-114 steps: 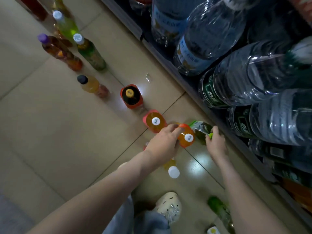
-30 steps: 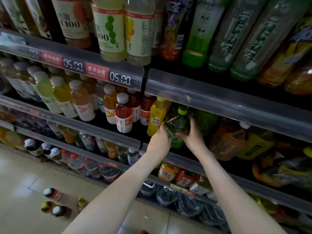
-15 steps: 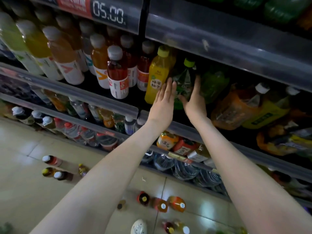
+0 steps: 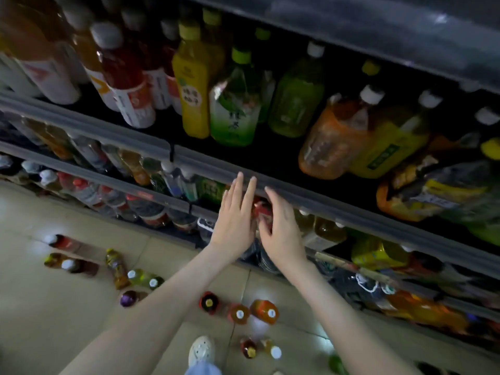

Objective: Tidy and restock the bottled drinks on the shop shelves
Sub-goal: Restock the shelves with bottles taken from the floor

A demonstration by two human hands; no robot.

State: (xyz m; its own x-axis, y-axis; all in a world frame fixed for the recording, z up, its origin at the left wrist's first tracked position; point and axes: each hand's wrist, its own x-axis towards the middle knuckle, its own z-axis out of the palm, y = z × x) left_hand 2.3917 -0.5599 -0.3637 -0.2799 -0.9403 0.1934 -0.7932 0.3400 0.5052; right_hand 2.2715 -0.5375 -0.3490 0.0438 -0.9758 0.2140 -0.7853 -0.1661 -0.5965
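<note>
I see a shop's drinks aisle here. Stacked shelves (image 4: pixel 276 158) run the full width, each packed with rows of bottles (image 4: pixel 192 85) grouped by kind (labels facing out, like goods on sale), and each fronted by a long grey rail (image 4: pixel 338 205). More of them stand loose on the tiled floor (image 4: pixel 54 320) below.

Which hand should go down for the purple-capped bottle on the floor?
Left, probably. The purple-capped bottle sits on the outer side of the left forearm, so the open left hand has a direct path down to it. The open right hand would have to cross that arm.
</note>
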